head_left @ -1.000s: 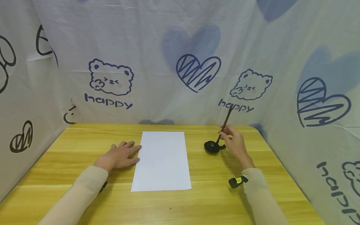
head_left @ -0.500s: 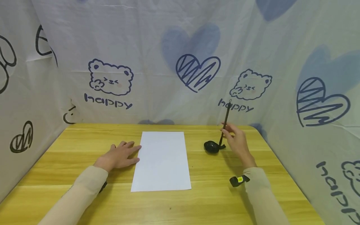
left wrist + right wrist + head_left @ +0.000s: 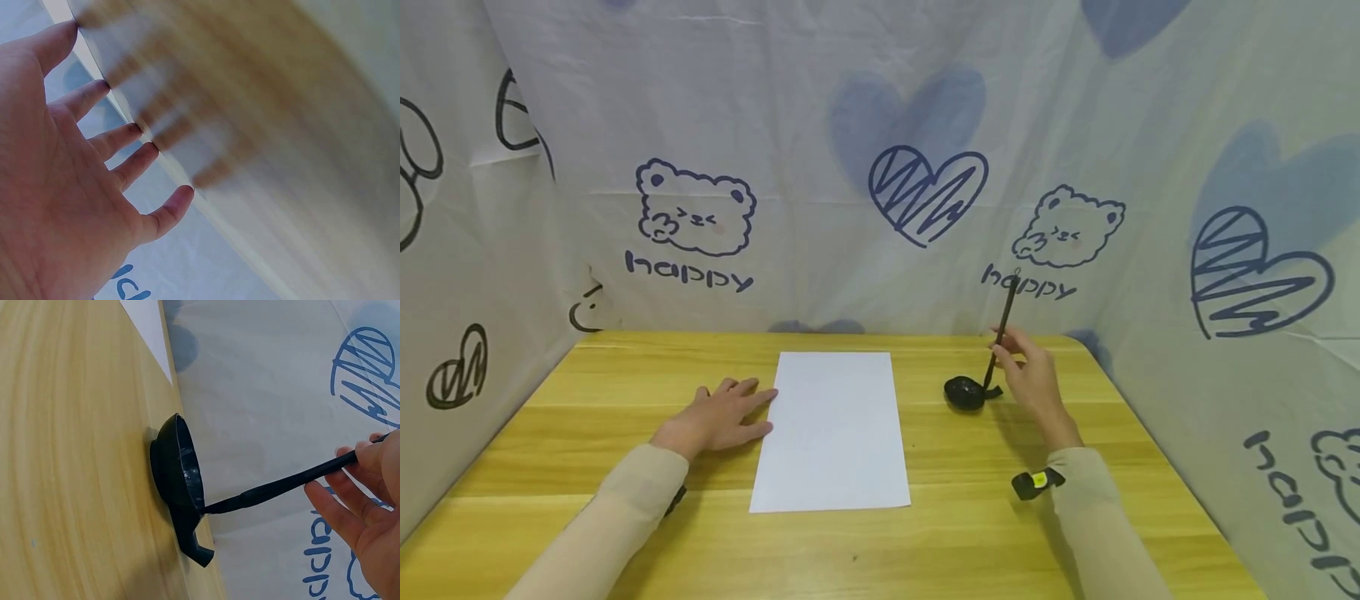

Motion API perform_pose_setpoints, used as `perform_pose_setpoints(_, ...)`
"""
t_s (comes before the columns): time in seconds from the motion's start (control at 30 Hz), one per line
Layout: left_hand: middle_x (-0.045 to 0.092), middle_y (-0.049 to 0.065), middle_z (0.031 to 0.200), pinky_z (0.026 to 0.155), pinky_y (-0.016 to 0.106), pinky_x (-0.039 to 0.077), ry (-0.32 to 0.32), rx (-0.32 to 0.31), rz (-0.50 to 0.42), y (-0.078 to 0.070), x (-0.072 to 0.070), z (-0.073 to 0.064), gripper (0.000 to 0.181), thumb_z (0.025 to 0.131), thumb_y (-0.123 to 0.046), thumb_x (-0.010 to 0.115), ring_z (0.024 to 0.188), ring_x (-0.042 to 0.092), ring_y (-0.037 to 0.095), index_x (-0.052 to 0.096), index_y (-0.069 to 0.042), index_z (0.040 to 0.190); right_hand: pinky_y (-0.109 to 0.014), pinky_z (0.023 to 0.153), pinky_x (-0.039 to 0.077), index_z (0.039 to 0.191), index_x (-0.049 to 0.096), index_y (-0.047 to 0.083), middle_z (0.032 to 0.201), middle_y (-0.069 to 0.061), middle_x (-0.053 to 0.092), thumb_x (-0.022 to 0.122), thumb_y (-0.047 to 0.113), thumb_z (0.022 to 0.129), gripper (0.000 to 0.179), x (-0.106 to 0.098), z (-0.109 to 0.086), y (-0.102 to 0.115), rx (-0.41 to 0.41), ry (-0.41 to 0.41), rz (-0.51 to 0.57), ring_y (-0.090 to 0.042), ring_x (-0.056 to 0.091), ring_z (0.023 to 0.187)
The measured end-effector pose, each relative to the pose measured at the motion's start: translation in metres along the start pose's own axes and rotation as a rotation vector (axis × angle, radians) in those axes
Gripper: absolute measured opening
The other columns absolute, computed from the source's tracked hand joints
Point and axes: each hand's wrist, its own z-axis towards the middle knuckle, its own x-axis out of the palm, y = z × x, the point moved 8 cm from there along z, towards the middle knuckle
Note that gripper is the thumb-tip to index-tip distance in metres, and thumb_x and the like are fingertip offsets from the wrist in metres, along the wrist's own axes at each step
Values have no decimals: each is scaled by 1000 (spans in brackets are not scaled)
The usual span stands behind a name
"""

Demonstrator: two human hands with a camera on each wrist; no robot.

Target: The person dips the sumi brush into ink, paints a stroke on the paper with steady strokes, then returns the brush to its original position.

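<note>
Table (image 3: 850, 550): cloth (image 3: 808, 108) behind far edge
Left hand (image 3: 721, 417): spread, likely steadying our paper (image 3: 832, 429)
Right hand (image 3: 1032, 379): pinches brush (image 3: 284, 486), perhaps wiping on dish (image 3: 167, 464)

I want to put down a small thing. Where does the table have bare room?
Free: the strip between the white paper and the black dish; the table in front of the paper, apart from a tiny dark speck; the far-left corner, beyond the left hand. Crowded: around the dish, where the right hand holds the brush.
</note>
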Motion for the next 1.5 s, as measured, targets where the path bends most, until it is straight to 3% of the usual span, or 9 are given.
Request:
perform_pose_setpoints(0.27,38,26,162,106,83,28,4,-7,0,1,-1,-1,68,102,-56,53,146,37,53,43,-19,158,-28,77,62,127,69,2,105,-22,75,64,7,101,27,4,1,6,-27,-10,26,-33,72,97)
perform_pose_setpoints(0.47,39,26,162,105,83,28,0,-2,2,-2,0,-1,67,103,-55,52,145,38,53,43,-19,158,-19,73,60,124,70,2,102,-22,75,68,3,98,27,4,-1,4,-19,-39,16,-32,73,93)
perform_pose_setpoints(0.6,39,26,162,106,83,29,-1,-2,4,-3,-1,-1,66,103,-55,53,145,38,53,44,-19,158,-8,71,54,120,71,1,101,-22,75,70,3,96,24,1,-1,-2,-2,-88,9,-14,70,87)
perform_pose_setpoints(0.73,39,26,162,106,82,29,2,-3,3,-3,-1,-2,66,103,-55,53,145,38,53,44,-19,158,-8,70,55,117,72,-1,99,-25,75,72,1,94,23,-5,-1,-3,-21,-142,53,7,63,83)
perform_pose_setpoints(0.83,39,26,162,106,82,29,2,-2,4,-4,-1,-2,67,103,-55,53,145,38,52,44,-19,158,-10,69,56,116,73,-2,97,-26,75,73,0,93,23,-8,-1,1,-46,-166,90,11,62,82)
perform_pose_setpoints(0.93,39,25,162,105,81,30,1,-5,7,-3,-1,-1,67,102,-55,53,144,39,52,44,-19,158,-9,69,55,115,73,-1,97,-25,76,74,2,93,23,-7,-1,4,-52,-165,86,3,66,81)
perform_pose_setpoints(1.13,39,25,162,105,82,30,-1,-7,5,-2,2,-2,67,103,-55,53,144,39,52,44,-19,158,-4,67,51,116,74,1,96,-22,77,74,0,93,23,-2,0,8,-39,-128,9,-32,74,84)
perform_pose_setpoints(1.4,40,26,161,105,82,31,-11,8,18,-2,-1,-3,66,103,-55,52,143,40,52,44,-18,158,-3,68,49,119,74,1,97,-22,77,72,3,95,24,-9,4,27,-82,-123,-53,-35,74,86)
perform_pose_setpoints(1.5,40,26,161,104,82,31,-13,12,19,-2,-2,-3,66,103,-54,52,143,41,52,45,-17,157,-9,68,54,120,73,1,98,-22,77,72,3,95,25,-5,8,40,-101,-97,-43,-36,74,87)
